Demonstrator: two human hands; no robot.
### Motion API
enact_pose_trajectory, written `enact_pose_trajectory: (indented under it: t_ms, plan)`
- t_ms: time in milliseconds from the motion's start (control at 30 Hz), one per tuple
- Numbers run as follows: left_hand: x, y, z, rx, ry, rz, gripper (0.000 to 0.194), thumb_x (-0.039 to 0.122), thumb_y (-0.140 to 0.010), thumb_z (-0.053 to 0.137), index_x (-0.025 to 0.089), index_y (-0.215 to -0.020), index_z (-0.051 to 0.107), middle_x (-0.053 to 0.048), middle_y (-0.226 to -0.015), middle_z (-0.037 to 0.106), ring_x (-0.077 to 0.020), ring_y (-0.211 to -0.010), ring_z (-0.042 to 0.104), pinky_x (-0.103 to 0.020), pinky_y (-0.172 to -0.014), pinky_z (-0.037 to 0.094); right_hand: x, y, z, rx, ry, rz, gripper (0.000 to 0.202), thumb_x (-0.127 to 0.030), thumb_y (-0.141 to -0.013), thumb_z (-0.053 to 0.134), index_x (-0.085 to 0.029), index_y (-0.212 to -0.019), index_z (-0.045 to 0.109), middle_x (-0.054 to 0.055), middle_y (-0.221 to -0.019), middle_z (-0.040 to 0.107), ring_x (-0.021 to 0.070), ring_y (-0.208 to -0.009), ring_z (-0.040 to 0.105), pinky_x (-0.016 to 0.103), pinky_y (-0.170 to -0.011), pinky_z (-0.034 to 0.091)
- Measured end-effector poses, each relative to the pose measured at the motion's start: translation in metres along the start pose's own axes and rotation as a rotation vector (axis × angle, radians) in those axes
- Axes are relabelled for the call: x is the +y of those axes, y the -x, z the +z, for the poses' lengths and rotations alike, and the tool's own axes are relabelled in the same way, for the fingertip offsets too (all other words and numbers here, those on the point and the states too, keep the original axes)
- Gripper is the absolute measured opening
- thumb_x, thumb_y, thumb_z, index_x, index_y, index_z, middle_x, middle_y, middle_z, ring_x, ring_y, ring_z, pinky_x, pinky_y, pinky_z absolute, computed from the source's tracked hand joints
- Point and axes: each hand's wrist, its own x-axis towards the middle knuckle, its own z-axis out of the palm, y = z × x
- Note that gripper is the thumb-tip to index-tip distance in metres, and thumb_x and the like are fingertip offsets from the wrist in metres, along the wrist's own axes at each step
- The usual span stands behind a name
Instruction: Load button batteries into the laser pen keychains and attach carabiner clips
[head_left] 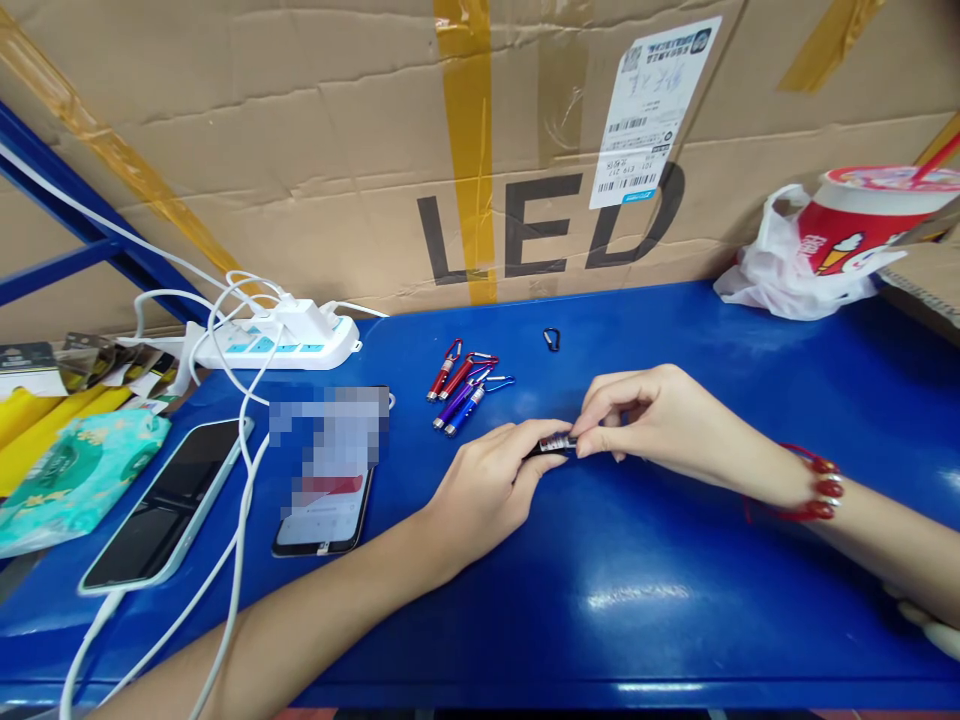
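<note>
Over the middle of the blue table [600, 640], my left hand [487, 480] pinches a small black cylinder [556, 443] with a printed label. The fingertips of my right hand [652, 425] are closed on its right end. Behind my hands lie two red mini flashlights [455, 380], a purple one [454, 405] and a blue one [466, 410], each with a carabiner clip. A loose black carabiner [552, 340] rests farther back, touching none of them.
Two phones [161, 510] [330, 480] and white cables lie at the left, near a power strip [300, 345] and a green packet [75, 480]. A large cardboard box [337, 150] stands behind. At the back right is a red cup [847, 230] in a plastic bag.
</note>
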Motion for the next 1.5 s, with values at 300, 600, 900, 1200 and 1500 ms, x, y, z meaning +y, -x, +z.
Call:
enact_pose_trajectory:
  t_ms: [300, 600, 900, 1200, 1500]
  plan:
    - [0.0044, -0.0027, -0.0046, -0.125, -0.042, -0.059, 0.015, 0.018, -0.089, 0.044, 0.02, -0.098, 0.056, -0.002, -0.09, 0.06, -0.0149, -0.08, 0.059, -0.024, -0.072, 0.048, -0.0019, -0.0003, -0.0019, -0.013, 0.033, -0.045, 0.027, -0.042, -0.07, 0.066, -0.016, -0.063, 0.066, 0.001, -0.062, 0.062, 0.0092, -0.049, 0.055, 0.02, -0.047, 0.044]
    - [0.0013, -0.0064, -0.0026, -0.186, 0.036, -0.081, 0.012, 0.014, -0.089, 0.045, 0.017, -0.091, 0.057, -0.002, -0.089, 0.064, -0.015, -0.083, 0.059, -0.024, -0.078, 0.044, -0.0018, 0.0033, -0.0101, -0.137, 0.367, -0.334, 0.026, -0.038, -0.085, 0.05, -0.02, -0.078, 0.066, 0.002, -0.077, 0.065, 0.013, -0.068, 0.06, 0.021, -0.06, 0.042]
    - [0.0025, -0.0039, -0.0025, -0.243, 0.015, -0.046, 0.014, 0.015, -0.089, 0.044, 0.017, -0.09, 0.057, -0.001, -0.087, 0.064, -0.0143, -0.078, 0.06, -0.023, -0.072, 0.044, 0.0026, 0.0012, -0.0101, -0.23, 0.347, -0.378, 0.033, -0.038, -0.089, 0.043, -0.019, -0.075, 0.066, 0.001, -0.073, 0.064, 0.0114, -0.066, 0.061, 0.019, -0.058, 0.041]
    - [0.0058, -0.0042, -0.0083, -0.22, -0.066, 0.004, 0.02, 0.018, -0.092, 0.035, 0.019, -0.09, 0.055, -0.001, -0.083, 0.059, -0.015, -0.078, 0.056, -0.024, -0.068, 0.043, -0.0035, 0.0066, -0.0077, -0.206, 0.213, -0.339, 0.028, -0.031, -0.089, 0.045, -0.018, -0.074, 0.064, 0.0, -0.07, 0.06, 0.0079, -0.053, 0.054, 0.018, -0.055, 0.042]
    - [0.0059, -0.0021, -0.0089, -0.226, -0.08, 0.02, 0.018, 0.02, -0.091, 0.036, 0.018, -0.088, 0.054, -0.001, -0.08, 0.058, -0.0149, -0.076, 0.055, -0.023, -0.069, 0.043, -0.0032, 0.005, -0.0058, -0.234, 0.2, -0.32, 0.029, -0.031, -0.089, 0.043, -0.017, -0.073, 0.062, 0.0, -0.067, 0.058, 0.008, -0.052, 0.052, 0.019, -0.054, 0.041]
